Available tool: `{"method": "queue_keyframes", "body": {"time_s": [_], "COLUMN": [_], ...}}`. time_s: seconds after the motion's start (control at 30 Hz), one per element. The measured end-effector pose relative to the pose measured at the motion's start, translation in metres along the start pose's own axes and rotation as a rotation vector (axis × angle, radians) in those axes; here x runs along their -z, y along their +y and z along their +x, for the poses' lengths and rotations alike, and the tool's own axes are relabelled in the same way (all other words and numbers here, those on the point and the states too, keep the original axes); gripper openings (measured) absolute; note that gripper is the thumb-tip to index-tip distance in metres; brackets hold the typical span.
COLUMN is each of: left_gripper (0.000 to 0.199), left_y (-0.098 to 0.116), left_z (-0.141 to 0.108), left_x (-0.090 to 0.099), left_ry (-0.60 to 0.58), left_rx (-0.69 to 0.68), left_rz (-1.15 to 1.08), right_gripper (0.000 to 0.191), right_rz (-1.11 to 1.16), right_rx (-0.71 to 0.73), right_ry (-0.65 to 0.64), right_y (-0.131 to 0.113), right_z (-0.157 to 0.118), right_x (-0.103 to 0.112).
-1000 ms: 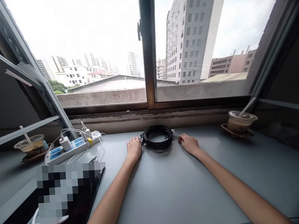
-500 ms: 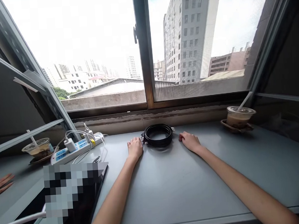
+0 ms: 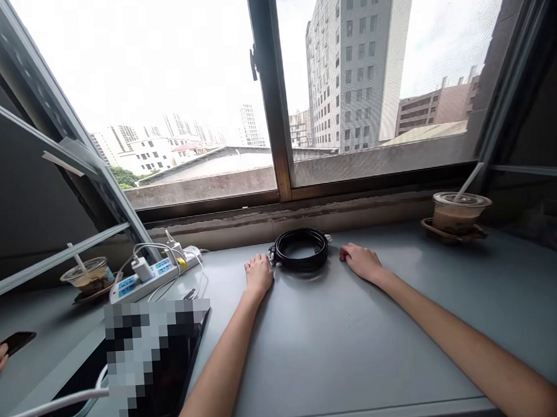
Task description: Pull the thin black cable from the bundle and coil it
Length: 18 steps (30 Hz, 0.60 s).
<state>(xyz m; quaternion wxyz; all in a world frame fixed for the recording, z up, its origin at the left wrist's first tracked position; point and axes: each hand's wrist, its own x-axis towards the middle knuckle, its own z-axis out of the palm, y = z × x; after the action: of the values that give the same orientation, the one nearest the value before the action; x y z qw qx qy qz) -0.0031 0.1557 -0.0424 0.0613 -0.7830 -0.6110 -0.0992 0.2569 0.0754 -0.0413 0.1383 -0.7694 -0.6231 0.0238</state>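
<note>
Newly visible far-left phone (image 3: 20,341), hands (image 3: 259,272) still beside coiled cable (image 3: 303,265).

Room: office-like workspace, seemingly.
Worktop: smooth grey desk (image 3: 353,355), 6 o'clock.
Outlook: dark metal-framed window (image 3: 273,108), 12 o'clock; tall grey tower block (image 3: 359,65) beyond, 1 o'clock.
Power: long white blue-socketed strip (image 3: 157,274), 8 o'clock.

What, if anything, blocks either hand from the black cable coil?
Nothing visible. The left hand lies right beside the coil; whether they touch, I can't tell. Only tabletop shows between the coil and the right hand.
</note>
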Motion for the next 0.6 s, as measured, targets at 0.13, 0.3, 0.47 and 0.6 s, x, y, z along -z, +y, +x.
{"method": "queue_keyframes", "body": {"time_s": [0.13, 0.3, 0.47, 0.6], "left_gripper": [0.028, 0.027, 0.027, 0.027], "left_y": [0.0003, 0.0006, 0.0013, 0.0012], "left_z": [-0.0005, -0.0007, -0.0006, -0.0007], "left_x": [0.0005, 0.0010, 0.0008, -0.0002], "left_ry": [-0.001, 0.001, 0.003, 0.005], "left_rx": [-0.004, -0.006, -0.008, -0.011], "left_rz": [0.008, 0.014, 0.010, 0.010], "right_gripper": [0.020, 0.020, 0.019, 0.019], "right_rz": [-0.007, -0.011, -0.003, 0.023], "right_rx": [0.013, 0.011, 0.010, 0.016], "right_ry": [-0.005, -0.004, 0.002, 0.017], "right_y": [-0.0012, -0.0015, 0.0006, 0.0031], "right_z": [0.0000, -0.0001, 0.0008, 0.0027], "right_x": [0.0012, 0.0009, -0.0012, -0.0031]}}
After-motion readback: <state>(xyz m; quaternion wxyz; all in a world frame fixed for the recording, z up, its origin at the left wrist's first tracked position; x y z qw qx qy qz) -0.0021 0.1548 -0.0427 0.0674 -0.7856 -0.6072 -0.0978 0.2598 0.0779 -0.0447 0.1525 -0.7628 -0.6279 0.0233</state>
